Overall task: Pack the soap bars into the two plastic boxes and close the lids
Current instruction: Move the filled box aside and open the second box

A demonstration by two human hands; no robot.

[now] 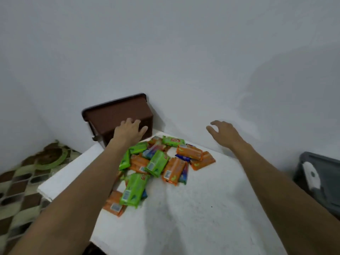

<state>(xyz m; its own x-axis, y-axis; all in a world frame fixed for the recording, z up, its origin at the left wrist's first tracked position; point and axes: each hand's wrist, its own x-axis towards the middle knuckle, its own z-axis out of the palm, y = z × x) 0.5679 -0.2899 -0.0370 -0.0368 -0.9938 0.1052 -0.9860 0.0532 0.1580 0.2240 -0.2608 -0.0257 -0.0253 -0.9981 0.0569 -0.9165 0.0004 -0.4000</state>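
A pile of wrapped soap bars (158, 162), green, orange and a few blue, lies on a white cloth-covered table (193, 214). A brown plastic box (114, 115) stands tilted at the table's far left corner against the wall. My left hand (128, 131) reaches over the pile and rests against the brown box's front wall, fingers spread. My right hand (222, 133) hovers above the table's far edge, right of the pile, with fingers loosely curved and holding nothing. A grey plastic box (320, 181) sits off the table at the right edge.
A white wall (184, 61) runs close behind the table. A patterned carpet (22, 181) covers the floor to the left. The near half of the white cloth is bare.
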